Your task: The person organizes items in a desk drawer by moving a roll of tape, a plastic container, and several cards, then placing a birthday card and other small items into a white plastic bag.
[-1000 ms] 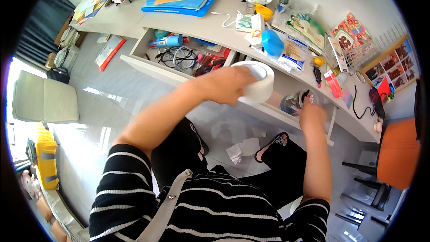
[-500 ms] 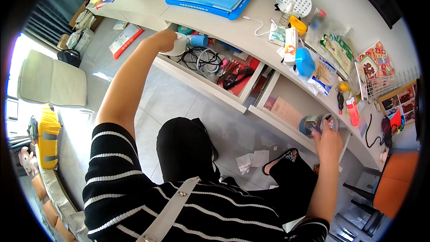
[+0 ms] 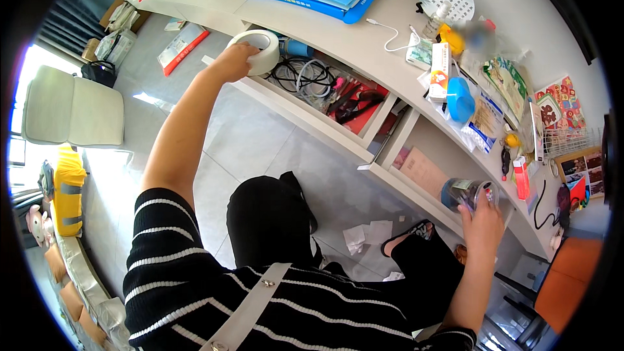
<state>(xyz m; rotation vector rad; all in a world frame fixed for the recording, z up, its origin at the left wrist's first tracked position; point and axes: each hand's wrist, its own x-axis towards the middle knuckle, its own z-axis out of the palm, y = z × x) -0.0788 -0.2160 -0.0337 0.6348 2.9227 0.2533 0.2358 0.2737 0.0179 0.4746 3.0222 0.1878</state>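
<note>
A wide roll of white tape (image 3: 265,63) is gripped at its near left side by my left hand (image 3: 233,64), above the left end of an open drawer (image 3: 305,119). In that drawer lie black and white cables (image 3: 285,77), a blue cylinder (image 3: 299,48) and dark items on red. My right hand (image 3: 483,222) is closed round one end of a clear plastic jar (image 3: 457,190), tilted on its side over the second open drawer (image 3: 404,192). Small things show inside the jar, too small to name. A pinkish paper (image 3: 424,170) lies in this drawer.
Blue folders (image 3: 312,1), a blue oval case (image 3: 460,101), small boxes and bags crowd the desktop (image 3: 351,42). White papers (image 3: 367,235) lie on the floor near my feet. A pale chair (image 3: 75,110) stands left, an orange chair (image 3: 569,286) right.
My left hand has lifted and turned the tape roll, so its round opening now shows. The jar and my right hand sit slightly further right and lower in the picture, as the view shifted.
</note>
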